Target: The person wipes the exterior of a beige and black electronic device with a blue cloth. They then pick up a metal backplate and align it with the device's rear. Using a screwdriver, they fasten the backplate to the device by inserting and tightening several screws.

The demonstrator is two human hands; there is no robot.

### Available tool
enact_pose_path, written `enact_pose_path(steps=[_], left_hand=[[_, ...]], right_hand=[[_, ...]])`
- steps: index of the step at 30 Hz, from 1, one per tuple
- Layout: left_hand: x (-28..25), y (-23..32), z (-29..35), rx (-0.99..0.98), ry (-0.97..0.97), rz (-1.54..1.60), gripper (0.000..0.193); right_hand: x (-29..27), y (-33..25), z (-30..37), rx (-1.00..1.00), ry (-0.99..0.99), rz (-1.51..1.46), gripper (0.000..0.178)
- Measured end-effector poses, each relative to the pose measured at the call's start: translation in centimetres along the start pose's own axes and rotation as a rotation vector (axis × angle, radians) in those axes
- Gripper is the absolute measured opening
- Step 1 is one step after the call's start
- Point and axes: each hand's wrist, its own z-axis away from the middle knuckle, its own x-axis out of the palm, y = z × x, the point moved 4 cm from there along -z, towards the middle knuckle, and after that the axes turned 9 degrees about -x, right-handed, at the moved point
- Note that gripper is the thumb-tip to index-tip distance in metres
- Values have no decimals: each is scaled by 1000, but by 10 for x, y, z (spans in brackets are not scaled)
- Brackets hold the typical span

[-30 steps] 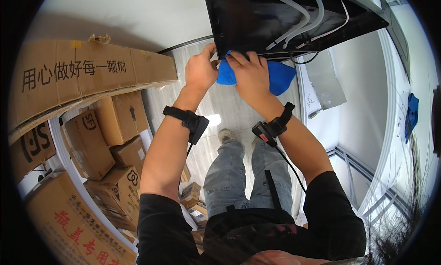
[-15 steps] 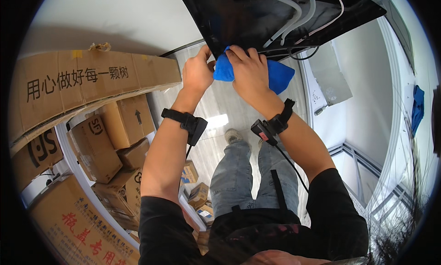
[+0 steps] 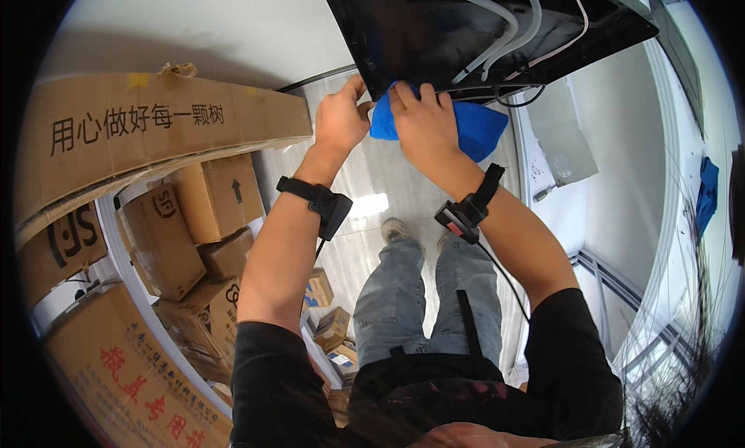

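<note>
A blue cloth [image 3: 485,130] is bunched under my right hand [image 3: 427,126], whose fingers press it against the near edge of a black casing [image 3: 419,41]. Part of the cloth hangs out to the right of that hand. At the casing's near left corner, my left hand [image 3: 341,116] is closed with its fingers bent around the edge; the fingertips are partly hidden. Pale tubes [image 3: 504,41] and a thin white cable [image 3: 570,41] run across the casing's dark surface. A black cable [image 3: 521,104] loops out below its edge.
A long cardboard box [image 3: 178,126] lies to the left, above shelves holding several cartons [image 3: 221,200]. Small boxes [image 3: 332,328] stand on the floor by my legs. To the right are a grey sheet [image 3: 563,138], metal framing [image 3: 613,281] and another blue cloth [image 3: 707,193] hanging.
The black casing, the cloth and both hands appear slightly further right in the picture, and the whole view has shifted a little. Both hands keep their holds.
</note>
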Motion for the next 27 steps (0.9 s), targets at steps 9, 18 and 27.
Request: enact_pose_path(steps=[9,18,27], left_hand=[[-6,3,0,-1,-23,-27,40],[-5,5,3,-52,-74,-34,40],[-1,2,3,-99,-89,-66,44]], right_hand=[[-27,22,10,9,194,-434,58],[-30,14,-18,-113,220,-533,61],[-38,20,-14,-257,91,-466,56]])
